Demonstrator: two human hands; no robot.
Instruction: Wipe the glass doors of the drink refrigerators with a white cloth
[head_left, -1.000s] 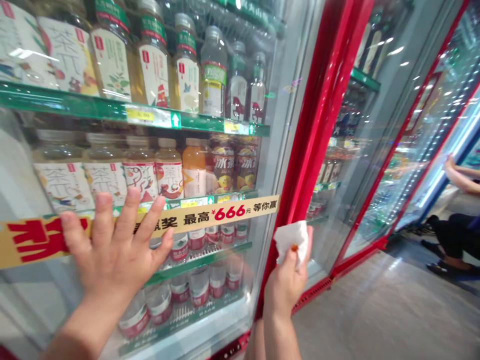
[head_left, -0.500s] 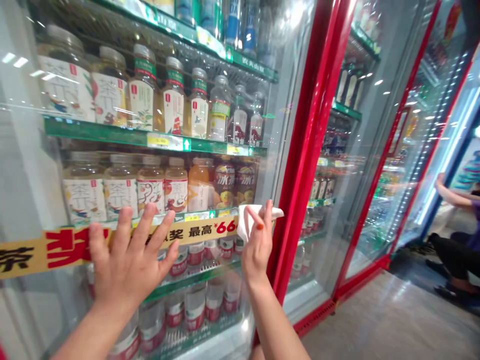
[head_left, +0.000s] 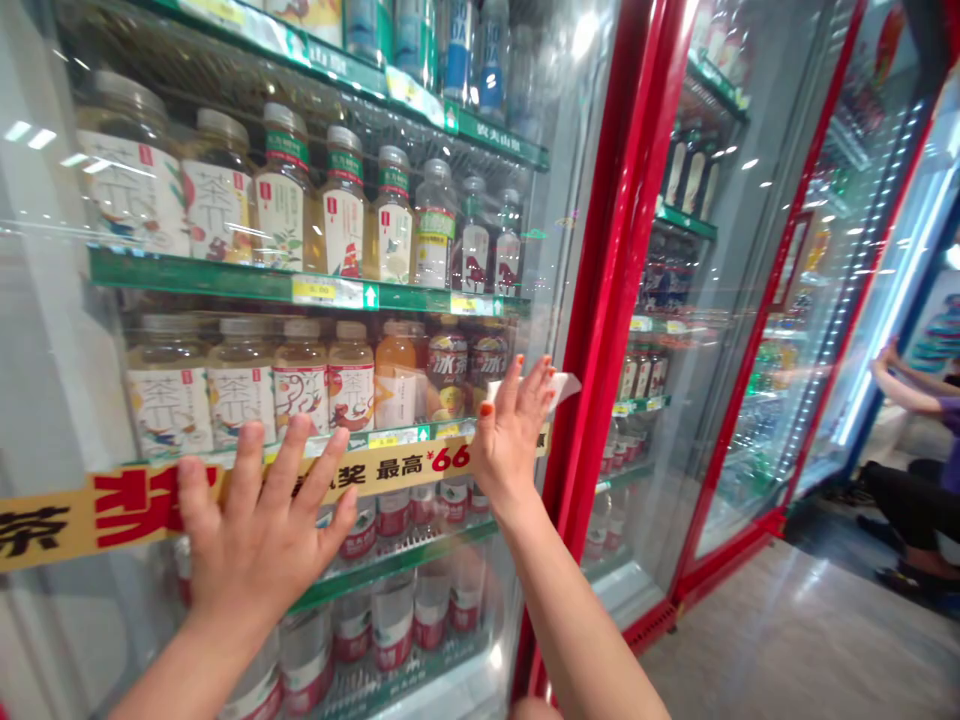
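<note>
My left hand (head_left: 262, 530) lies flat with fingers spread on the glass door, across the yellow banner strip (head_left: 401, 465) that runs along it. Against the same glass, near its right edge, my right hand (head_left: 514, 435) presses a white cloth (head_left: 564, 388). Its fingers are raised and slightly apart, and the palm hides much of the cloth. Behind the glass, bottled drinks (head_left: 351, 375) stand in rows on green-edged shelves. Two dark iced-tea containers (head_left: 447, 365) are just left of my right hand.
A red door frame (head_left: 600, 330) rises close to my right hand. Further right is another glass-fronted drinks fridge (head_left: 739, 440) with a red frame. A person in a purple top (head_left: 951, 420) crouches at the far right, arms reaching to the glass. Grey floor (head_left: 750, 630) lies at lower right.
My right hand has moved slightly up with the white cloth and turned from edge-on to spread flatter. My left hand stays at the same spot on the banner.
</note>
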